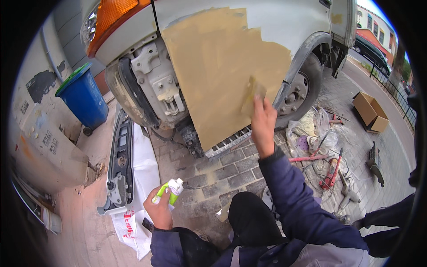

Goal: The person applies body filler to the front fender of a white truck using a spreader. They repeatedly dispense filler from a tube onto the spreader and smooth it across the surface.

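Note:
My right hand (263,127) is closed on a flat putty scraper (254,94), tan with filler. Its blade lies at the surface of a large tan filler patch (218,75) on the white vehicle's lower side panel. Low and to the left, my left hand (160,208) grips a squeezed green and white tube (174,189), its white cap end pointing up and right. The tube is well apart from the panel. Left of the patch, the vehicle's front corner is stripped and bare metal brackets (162,84) show.
A removed bumper part (120,164) lies on white sheeting (144,155) at left, near a blue bin (84,100). Right of me are the wheel (300,89), red tools (331,173), a heat-gun-like tool (349,193) and a cardboard box (370,112). Another person's dark legs (387,222) stand at lower right.

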`<state>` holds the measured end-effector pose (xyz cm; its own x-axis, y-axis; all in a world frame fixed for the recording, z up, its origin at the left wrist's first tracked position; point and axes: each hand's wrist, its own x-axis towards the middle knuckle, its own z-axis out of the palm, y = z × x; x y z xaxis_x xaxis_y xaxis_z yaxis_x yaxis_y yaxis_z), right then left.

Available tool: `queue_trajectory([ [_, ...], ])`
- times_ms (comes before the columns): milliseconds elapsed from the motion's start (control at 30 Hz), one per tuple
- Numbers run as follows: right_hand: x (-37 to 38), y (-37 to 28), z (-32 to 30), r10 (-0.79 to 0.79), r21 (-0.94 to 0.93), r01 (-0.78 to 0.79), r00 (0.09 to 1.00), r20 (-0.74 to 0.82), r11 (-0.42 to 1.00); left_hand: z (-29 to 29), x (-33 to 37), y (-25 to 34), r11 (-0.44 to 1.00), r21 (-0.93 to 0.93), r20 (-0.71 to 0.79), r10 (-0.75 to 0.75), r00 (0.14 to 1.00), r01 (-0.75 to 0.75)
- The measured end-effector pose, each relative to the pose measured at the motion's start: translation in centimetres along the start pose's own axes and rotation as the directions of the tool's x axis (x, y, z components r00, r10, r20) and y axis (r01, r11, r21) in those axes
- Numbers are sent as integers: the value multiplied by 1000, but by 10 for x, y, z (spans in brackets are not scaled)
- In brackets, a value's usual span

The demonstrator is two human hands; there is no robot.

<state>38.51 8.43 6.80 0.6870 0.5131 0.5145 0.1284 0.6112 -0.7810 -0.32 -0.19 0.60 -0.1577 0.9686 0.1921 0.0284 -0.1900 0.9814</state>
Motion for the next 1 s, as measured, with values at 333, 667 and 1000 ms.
queue_trajectory([
  [333, -39, -15, 100, -603, -384, 620, 777, 180, 685, -2, 5, -1, 998, 55, 55, 29, 998, -32],
  [667, 3, -26, 55, -430, -357, 414, 902, 36, 837, -7, -1, -1, 998, 66, 76, 8, 997, -13],
  [1000, -50, -36, 99, -516, -164, 606, 766, 384, 778, -6, 5, -12, 999, 31, 76, -7, 997, 5],
])
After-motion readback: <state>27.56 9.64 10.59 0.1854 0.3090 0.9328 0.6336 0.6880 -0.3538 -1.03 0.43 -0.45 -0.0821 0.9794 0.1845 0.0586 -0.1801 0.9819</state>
